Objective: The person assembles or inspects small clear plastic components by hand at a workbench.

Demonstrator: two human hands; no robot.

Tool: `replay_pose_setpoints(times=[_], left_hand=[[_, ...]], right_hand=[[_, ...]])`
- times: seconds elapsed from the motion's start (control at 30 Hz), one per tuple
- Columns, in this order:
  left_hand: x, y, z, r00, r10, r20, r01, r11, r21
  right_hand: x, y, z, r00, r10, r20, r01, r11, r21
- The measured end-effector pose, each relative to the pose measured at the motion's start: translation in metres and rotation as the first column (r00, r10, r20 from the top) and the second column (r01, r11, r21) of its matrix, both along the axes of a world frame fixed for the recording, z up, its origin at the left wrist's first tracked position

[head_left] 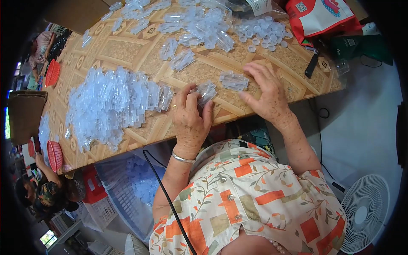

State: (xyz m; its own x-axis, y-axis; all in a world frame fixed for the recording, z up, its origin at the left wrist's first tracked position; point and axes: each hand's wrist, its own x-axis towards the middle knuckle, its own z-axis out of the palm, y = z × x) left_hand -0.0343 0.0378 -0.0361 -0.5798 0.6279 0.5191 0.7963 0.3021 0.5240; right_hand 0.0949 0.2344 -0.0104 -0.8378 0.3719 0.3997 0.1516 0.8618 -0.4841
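My left hand, with a silver bangle at the wrist, curls its fingers and thumb around a small bunch of clear plastic pieces on the table. My right hand is open, its thumb and fingers apart, just right of a short row of clear plastic tubes. That row lies flat, and the thumb is close to its right end. A large heap of similar clear pieces spreads out left of my left hand.
More clear pieces and small round translucent caps lie at the table's far side. A red-and-white bag and black-handled tool are at right. Below stand a blue crate and fan. Another person sits left.
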Motion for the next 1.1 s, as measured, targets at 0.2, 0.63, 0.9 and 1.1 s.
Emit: replay_pose_setpoints(times=[0.2,0.63,0.9,1.1], left_hand=[[0.001,-0.001,-0.002,1.0,0.002,0.022,-0.002,1.0,-0.002],[0.0,0.004,0.001,0.998,-0.014,0.066,0.008,0.996,0.091],[0.001,0.001,0.0,0.999,-0.052,0.013,0.05,0.995,0.087],[0.002,-0.004,-0.006,0.999,-0.026,0.041,0.022,0.995,0.101]], right_hand=[[-0.002,0.002,-0.01,0.999,0.028,0.038,-0.03,0.998,0.05],[-0.043,-0.013,-0.003,0.929,0.365,-0.06,-0.368,0.928,-0.061],[-0.04,-0.014,-0.006,0.914,0.403,-0.047,-0.405,0.899,-0.168],[-0.04,-0.016,-0.002,0.929,0.366,-0.061,-0.369,0.894,-0.256]])
